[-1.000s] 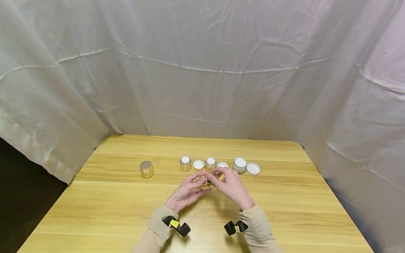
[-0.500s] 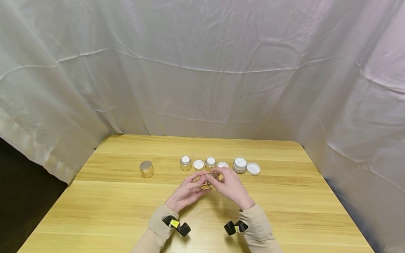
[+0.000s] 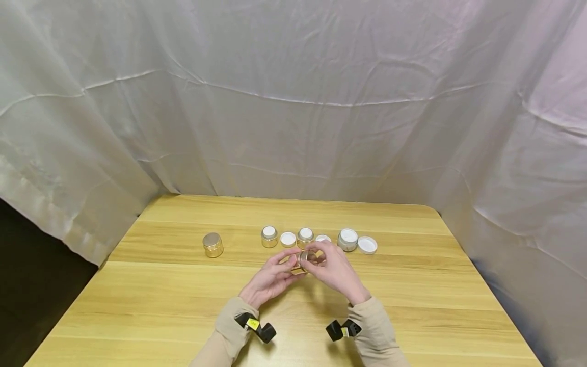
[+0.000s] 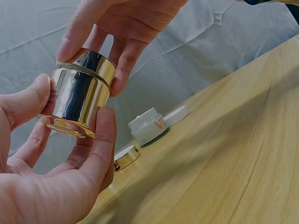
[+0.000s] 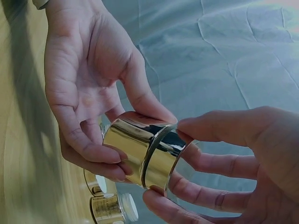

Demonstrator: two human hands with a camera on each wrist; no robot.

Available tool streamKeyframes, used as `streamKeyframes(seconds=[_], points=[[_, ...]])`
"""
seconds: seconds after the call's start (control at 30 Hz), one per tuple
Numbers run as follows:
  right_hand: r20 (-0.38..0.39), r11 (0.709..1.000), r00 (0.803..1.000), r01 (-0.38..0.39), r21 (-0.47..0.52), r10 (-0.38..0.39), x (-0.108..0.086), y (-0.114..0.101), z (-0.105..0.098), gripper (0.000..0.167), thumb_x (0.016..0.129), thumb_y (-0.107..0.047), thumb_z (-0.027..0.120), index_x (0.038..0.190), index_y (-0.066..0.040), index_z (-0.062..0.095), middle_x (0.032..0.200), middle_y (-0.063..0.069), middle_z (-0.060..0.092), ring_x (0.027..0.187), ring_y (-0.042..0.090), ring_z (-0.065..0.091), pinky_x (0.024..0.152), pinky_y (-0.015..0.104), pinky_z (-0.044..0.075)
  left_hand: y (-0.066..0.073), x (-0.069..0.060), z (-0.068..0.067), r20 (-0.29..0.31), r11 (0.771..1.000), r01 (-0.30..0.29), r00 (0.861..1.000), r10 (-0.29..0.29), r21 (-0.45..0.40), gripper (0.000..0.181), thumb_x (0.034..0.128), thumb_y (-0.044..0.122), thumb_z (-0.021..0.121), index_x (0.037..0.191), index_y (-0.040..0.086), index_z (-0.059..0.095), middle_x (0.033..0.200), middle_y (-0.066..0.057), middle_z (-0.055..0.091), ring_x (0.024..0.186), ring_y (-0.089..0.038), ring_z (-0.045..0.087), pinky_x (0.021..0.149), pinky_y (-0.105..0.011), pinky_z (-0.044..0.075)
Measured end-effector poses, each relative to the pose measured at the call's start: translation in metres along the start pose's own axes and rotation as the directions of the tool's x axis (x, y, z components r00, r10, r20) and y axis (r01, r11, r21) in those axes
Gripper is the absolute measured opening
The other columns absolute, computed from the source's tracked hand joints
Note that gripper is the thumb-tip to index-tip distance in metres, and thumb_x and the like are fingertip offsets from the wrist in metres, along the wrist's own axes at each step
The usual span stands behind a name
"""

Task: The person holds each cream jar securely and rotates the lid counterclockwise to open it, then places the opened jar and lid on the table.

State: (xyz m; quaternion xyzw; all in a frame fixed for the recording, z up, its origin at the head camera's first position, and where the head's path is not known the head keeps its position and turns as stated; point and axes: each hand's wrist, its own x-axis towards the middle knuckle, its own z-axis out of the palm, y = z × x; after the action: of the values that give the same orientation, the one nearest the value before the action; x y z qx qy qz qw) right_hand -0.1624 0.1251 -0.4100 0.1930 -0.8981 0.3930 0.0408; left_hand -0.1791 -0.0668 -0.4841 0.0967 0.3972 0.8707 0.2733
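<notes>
Above the table, my left hand (image 3: 269,282) grips the body of a shiny gold cosmetic jar (image 4: 77,95) between thumb and fingers. My right hand (image 3: 338,270) pinches the jar's gold lid (image 5: 166,161), thumb on one side and fingertips on the other. A thin dark gap runs between lid and body in both wrist views. The jar is tilted, and fingers cover part of its sides. Just beyond the hands stand an open gold jar (image 3: 305,235) with a white top and a lid (image 3: 323,238) with its white inside up, partly hidden by the right hand.
Farther left on the wooden table (image 3: 160,306) stands a closed gold jar (image 3: 213,245). Another open gold jar (image 3: 269,237) has an upturned lid (image 3: 288,239) beside it. To the right are an open pale glass jar (image 3: 347,240) and its white-lined lid (image 3: 367,245). Grey curtains (image 3: 293,102) hang behind.
Both hands stay almost in the same place around the jar. The right fingertips shift slightly on the lid, and the lid's reflections and visible face differ a little.
</notes>
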Motion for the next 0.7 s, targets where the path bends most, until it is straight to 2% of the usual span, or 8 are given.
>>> streamKeyframes(seconds=[0.1, 0.3, 0.53, 0.7], points=[[-0.009, 1.0, 1.0, -0.016, 0.005, 0.016, 0.0003, 0.0001, 0.0011, 0.024, 0.091, -0.025, 0.074, 0.11, -0.011, 0.073, 0.108, 0.009, 0.074, 0.083, 0.022, 0.073, 0.075, 0.036, 0.063, -0.0005, 0.0002, -0.0002, 0.008, 1.0, 0.0, 1.0, 0.0, 0.003, 0.02, 0.1005, 0.012, 0.059, 0.118, 0.019, 0.064, 0.119, 0.0, 0.063, 0.111, -0.01, 0.064, 0.106, -0.032, 0.055], [-0.019, 0.999, 0.999, -0.034, 0.008, 0.034, 0.0012, 0.0005, 0.0032, 0.023, 0.093, -0.026, 0.073, 0.11, -0.01, 0.074, 0.11, 0.009, 0.075, 0.077, 0.02, 0.072, 0.068, 0.027, 0.06, -0.0006, 0.0003, -0.0001, 0.013, 1.0, 0.001, 1.0, -0.001, 0.011, 0.02, 0.1006, 0.011, 0.059, 0.117, 0.02, 0.065, 0.12, 0.001, 0.062, 0.112, -0.01, 0.063, 0.107, -0.033, 0.054], [-0.004, 1.0, 1.0, 0.013, -0.004, -0.013, -0.0003, 0.001, 0.0001, 0.029, 0.087, -0.02, 0.078, 0.112, -0.007, 0.073, 0.106, 0.009, 0.073, 0.092, 0.032, 0.072, 0.076, 0.035, 0.061, -0.0004, 0.001, 0.0005, 0.004, 1.0, 0.001, 1.0, -0.001, 0.011, 0.021, 0.1009, 0.013, 0.058, 0.121, 0.018, 0.063, 0.118, 0.001, 0.063, 0.108, -0.01, 0.064, 0.105, -0.032, 0.055], [0.004, 0.998, 0.999, 0.054, -0.027, -0.054, -0.0004, 0.0021, -0.0011, 0.034, 0.083, -0.017, 0.081, 0.113, -0.006, 0.072, 0.103, 0.009, 0.073, 0.089, 0.027, 0.072, 0.074, 0.037, 0.061, -0.0003, 0.0004, 0.0001, 0.002, 1.0, -0.001, 1.0, 0.001, 0.021, 0.021, 0.1019, 0.013, 0.057, 0.121, 0.019, 0.062, 0.122, 0.0, 0.063, 0.108, -0.011, 0.066, 0.104, -0.031, 0.055]])
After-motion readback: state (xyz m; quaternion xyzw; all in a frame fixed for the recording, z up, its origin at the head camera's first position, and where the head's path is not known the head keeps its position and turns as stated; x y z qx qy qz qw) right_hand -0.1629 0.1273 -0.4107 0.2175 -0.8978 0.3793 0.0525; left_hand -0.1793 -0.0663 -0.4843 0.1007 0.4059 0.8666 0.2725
